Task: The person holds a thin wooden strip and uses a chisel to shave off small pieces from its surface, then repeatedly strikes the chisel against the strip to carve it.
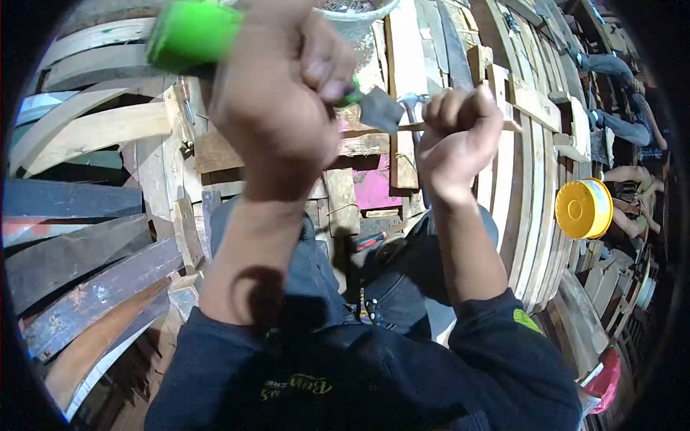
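My left hand (287,93), blurred by motion, is closed around a green tool (194,36). More green shows at the other side of the fist, beside a flat grey piece (381,109) pointing toward my right hand. My right hand (463,133) is a fist around a thin wooden stick (512,126), which shows on both sides of it. The grey piece reaches close to the stick's left end; whether they touch I cannot tell. Behind them lies a hammer-like metal tool (411,104), partly hidden.
Stacked boards (532,215) lie to the right and loose planks (79,251) to the left. A pail (359,14) is at the top. A yellow bucket (583,208) stands at right, near other people's legs (618,129). A red-handled tool (371,241) lies between my knees.
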Demonstrator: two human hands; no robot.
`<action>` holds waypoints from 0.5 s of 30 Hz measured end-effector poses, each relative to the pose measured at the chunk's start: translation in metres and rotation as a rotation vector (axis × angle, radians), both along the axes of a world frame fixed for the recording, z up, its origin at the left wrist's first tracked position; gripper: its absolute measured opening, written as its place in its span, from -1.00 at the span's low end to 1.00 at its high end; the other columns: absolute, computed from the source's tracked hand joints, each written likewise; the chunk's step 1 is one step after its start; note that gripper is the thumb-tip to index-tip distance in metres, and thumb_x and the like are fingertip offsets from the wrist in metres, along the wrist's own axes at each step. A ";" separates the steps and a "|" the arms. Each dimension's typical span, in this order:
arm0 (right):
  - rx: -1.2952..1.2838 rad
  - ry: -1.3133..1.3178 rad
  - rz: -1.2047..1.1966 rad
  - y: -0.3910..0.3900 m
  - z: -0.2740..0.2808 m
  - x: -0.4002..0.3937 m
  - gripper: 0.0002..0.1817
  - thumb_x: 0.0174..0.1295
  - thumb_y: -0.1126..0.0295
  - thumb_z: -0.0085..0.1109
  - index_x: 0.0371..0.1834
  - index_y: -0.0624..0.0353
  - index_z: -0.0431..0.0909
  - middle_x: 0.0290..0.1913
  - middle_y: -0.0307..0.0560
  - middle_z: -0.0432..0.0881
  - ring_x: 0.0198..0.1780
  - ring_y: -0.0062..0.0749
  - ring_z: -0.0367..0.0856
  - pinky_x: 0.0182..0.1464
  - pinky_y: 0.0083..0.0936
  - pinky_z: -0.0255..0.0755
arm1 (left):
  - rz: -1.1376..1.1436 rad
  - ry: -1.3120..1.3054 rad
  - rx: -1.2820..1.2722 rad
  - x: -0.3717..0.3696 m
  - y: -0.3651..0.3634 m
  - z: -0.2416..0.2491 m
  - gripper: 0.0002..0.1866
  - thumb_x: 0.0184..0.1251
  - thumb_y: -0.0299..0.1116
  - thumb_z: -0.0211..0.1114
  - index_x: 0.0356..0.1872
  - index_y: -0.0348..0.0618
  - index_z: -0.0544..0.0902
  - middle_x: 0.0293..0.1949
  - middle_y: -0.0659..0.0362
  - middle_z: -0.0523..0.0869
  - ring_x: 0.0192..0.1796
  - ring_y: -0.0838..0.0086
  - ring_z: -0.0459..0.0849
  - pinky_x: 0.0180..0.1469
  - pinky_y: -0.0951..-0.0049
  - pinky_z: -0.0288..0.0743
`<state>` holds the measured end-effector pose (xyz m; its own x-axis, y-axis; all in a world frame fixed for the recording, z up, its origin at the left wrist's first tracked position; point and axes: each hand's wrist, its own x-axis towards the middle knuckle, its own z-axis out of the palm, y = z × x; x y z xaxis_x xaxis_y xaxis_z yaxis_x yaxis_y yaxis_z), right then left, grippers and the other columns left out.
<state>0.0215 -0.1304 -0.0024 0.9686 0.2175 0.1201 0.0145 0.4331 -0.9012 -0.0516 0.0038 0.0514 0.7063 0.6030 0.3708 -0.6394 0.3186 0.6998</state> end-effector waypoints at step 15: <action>-0.039 -0.116 -0.061 0.012 -0.005 -0.019 -0.55 0.39 0.18 -0.23 -0.68 0.02 0.01 -0.71 -0.27 -0.09 -0.61 -0.51 -0.11 -0.49 -0.46 -0.07 | -0.009 -0.090 0.036 -0.023 -0.004 0.024 -0.65 0.42 -0.25 -0.10 -0.64 -0.03 0.26 -0.73 0.34 0.15 -0.71 0.59 0.17 -0.50 0.51 0.18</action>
